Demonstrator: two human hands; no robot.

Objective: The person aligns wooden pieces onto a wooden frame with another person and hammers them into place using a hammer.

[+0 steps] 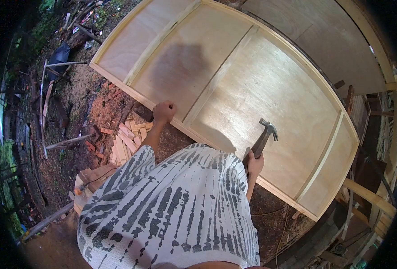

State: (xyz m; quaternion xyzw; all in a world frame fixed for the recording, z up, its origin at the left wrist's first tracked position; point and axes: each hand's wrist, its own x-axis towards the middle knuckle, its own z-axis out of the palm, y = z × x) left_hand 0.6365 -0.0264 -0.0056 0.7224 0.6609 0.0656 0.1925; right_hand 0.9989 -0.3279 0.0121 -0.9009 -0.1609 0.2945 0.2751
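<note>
A large plywood panel (162, 85) with a frame of wooden strips around its edge lies in front of me. Thinner cross battens (162, 44) divide its face. My right hand (255, 163) is wrapped around the handle of a claw hammer (265, 136), whose metal head is raised over the panel, claw to the right. At the near edge strip, left of a cross batten, my left hand (164, 112) is closed in a fist. Whatever it may hold is hidden by the fingers.
A pile of cut wood pieces (126, 139) lies on the ground below the panel's left part. Sticks, leaves and litter cover the ground at left. Another plywood sheet (328, 40) stands beyond the panel, and wooden beams (371, 197) are at right.
</note>
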